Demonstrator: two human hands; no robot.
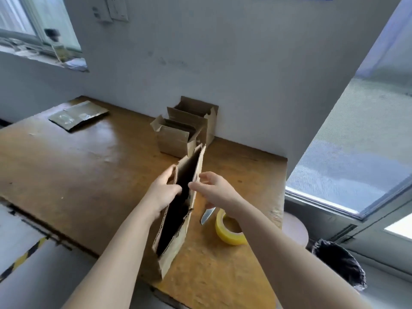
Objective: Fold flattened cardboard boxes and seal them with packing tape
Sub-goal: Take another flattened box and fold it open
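Observation:
A partly opened flattened cardboard box (178,237) stands on edge on the wooden table (78,175), its dark inside showing as a narrow slot. My left hand (162,190) grips its left wall, thumb inside the opening. My right hand (214,188) is at the right wall with fingers spread and the thumb at the box's edge; whether it grips is unclear. A roll of yellow packing tape (229,230) lies to the right of the box, beneath my right forearm. A knife blade (207,216) lies between box and tape.
Two opened cardboard boxes (185,130) stand against the back wall. A flat stack of wrapped cardboard (78,115) lies at the table's far left. A black-lined bin (338,264) and a pale round stool (294,228) stand right of the table, by a window.

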